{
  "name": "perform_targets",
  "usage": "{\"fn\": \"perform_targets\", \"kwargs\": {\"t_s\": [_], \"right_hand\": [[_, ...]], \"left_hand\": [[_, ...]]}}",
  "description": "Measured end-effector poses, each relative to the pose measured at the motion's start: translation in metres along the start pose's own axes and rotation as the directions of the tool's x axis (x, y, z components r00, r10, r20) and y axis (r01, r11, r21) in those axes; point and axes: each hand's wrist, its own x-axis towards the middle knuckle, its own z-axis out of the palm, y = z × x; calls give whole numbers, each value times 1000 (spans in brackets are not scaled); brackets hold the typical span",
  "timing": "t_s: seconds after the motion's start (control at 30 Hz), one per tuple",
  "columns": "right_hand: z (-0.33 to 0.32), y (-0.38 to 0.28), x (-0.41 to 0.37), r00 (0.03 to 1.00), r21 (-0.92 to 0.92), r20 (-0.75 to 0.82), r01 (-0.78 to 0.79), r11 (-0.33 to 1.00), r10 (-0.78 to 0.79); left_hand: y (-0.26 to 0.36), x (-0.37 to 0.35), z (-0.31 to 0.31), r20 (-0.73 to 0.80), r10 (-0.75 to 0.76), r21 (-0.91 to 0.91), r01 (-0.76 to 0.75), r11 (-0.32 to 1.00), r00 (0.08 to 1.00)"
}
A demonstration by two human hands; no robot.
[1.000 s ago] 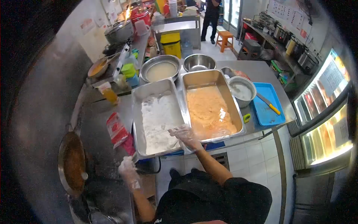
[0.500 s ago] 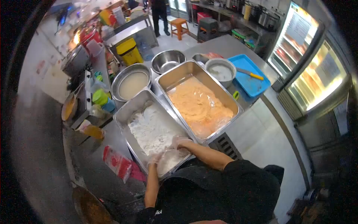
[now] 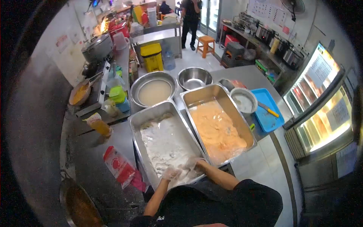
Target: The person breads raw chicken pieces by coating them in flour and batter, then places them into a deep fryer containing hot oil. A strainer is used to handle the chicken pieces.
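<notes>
White flour lies in a deep steel tray in front of me. At the near end of this tray my left hand, in a clear glove, touches the flour; its fingers are too blurred to read. My right hand, gloved too, is beside it at the near right corner, and its fingers are also unclear. A second steel tray with an orange, wet mixture stands right against the first. Behind the trays are a bowl of cloudy liquid and an empty steel bowl.
On the right are a pot and a blue tray with a yellow-handled knife. A red and white packet lies left, above a wok. A person stands far back, near an orange stool.
The view has tilted up and turned, so the trays appear lower and further right. Both hands remain at the near end of the flour tray, and the flour's surface there looks disturbed.
</notes>
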Motion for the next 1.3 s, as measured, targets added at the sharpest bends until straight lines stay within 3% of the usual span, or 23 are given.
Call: {"fn": "perform_targets", "kwargs": {"t_s": [0.03, 0.07, 0.1, 0.17, 0.2, 0.27, 0.33, 0.4, 0.47, 0.53, 0.63, 0.67, 0.73, 0.77, 0.8, 0.83, 0.93, 0.97, 1.03, 1.1, 1.2, 1.27, 1.3], "right_hand": [[2, 2, 3, 1000, 16, -9, 25, 1000, -25], [6, 4, 6, 998, 25, -18, 58, 998, -58], [9, 6, 7, 992, 34, -26, 123, 992, -122], [9, 4, 0, 961, 50, -28, 276, 960, -274], [2, 1, -5, 932, 57, -24, 363, 930, -362], [-6, 11, 6, 779, -51, -17, 626, 778, -627], [-19, -12, -18, 782, 28, 45, 621, 783, -622], [-23, -16, -19, 800, 83, 77, 589, 804, -595], [-22, -11, -11, 837, 115, 83, 532, 839, -541], [-51, -40, -57, 847, 197, -143, 532, 824, -512], [-70, -57, -72, 853, 303, -288, 512, 804, -435], [-68, -61, -71, 858, 333, -305, 502, 798, -413], [-30, -20, 1, 849, 287, -191, 528, 799, -492], [-38, -29, -9, 869, 305, -172, 494, 814, -464], [-45, -34, -13, 888, 321, -154, 461, 827, -434], [-38, -38, -13, 823, 467, -350, 567, 678, -448], [-31, -36, -8, 912, 519, -273, 408, 751, -307], [-38, -30, -9, 894, 390, -251, 444, 806, -371], [-35, -34, -7, 871, 336, -346, 462, 821, -349], [-42, -42, -27, 801, 278, -525, 480, 832, -287], [-11, -17, 24, 703, 126, -650, 474, 871, -289], [-6, -12, 23, 792, 173, -577, 358, 917, -200], [-12, -14, 17, 825, 185, -543, 301, 936, -158]], "left_hand": [[9, 1, 12, -139, 69, 367, -14, 930, 988], [13, 0, 27, -247, 179, 676, 37, 736, 952], [19, -6, 44, -309, 311, 879, 144, 455, 899], [52, -42, 83, -216, 297, 462, -170, 870, 930], [77, -62, 104, -164, 320, 159, -295, 942, 933], [85, -63, 99, -138, 291, 13, -292, 956, 947], [69, -59, 82, -174, 178, 264, -129, 956, 968], [86, -67, 95, -212, 171, 252, -115, 961, 962], [125, -86, 133, -306, 182, 98, -159, 982, 935], [161, -101, 167, -413, 209, -47, -250, 967, 887], [136, -99, 150, -476, 241, -216, -378, 900, 846], [117, -88, 127, -438, 339, 18, -369, 929, 832], [77, -66, 82, -349, 525, 485, -329, 810, 777], [75, -61, 76, -350, 557, 576, -296, 762, 753], [78, -59, 78, -399, 543, 586, -250, 771, 739], [82, -59, 82, -453, 524, 585, -203, 785, 722], [90, -60, 92, -659, 413, 467, -89, 880, 629], [93, -61, 96, -713, 383, 429, -67, 901, 587], [97, -60, 97, -791, 338, 381, -22, 924, 511], [101, -60, 96, -838, 307, 360, 35, 932, 451], [93, -58, 82, -834, 360, 482, 232, 845, 419], [87, -56, 81, -809, 430, 578, 406, 708, 401], [90, -53, 83, -790, 494, 611, 407, 679, 363]]}}
